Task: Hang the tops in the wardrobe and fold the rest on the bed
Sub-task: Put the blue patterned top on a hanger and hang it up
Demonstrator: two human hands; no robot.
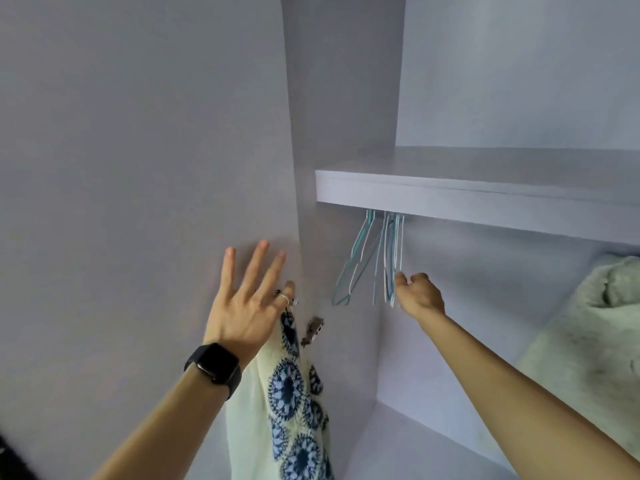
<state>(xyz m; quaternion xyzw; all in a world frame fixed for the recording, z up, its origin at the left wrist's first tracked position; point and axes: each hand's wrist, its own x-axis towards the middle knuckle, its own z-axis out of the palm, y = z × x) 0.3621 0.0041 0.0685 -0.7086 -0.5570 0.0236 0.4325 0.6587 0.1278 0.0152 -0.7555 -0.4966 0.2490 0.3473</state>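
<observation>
We see the left hand (pixel 239 306) raised at the wardrobe door's (pixel 138 168) hinge edge, three fingers spread wide, thumb and forefinger holding the patterned top (pixel 287 393), which hangs below it. Under the shelf's (pixel 450 199) left end, the curled fingers of the right hand (pixel 420 294) seem to pinch the hangers (pixel 388 258).

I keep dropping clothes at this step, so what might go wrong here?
1. The patterned top hangs from only the thumb side of the left hand, whose other fingers are spread; it may slip off.
2. The wire hangers hang bunched together under the shelf; if the right hand pulls one out, it may drag or tangle its neighbours.
</observation>
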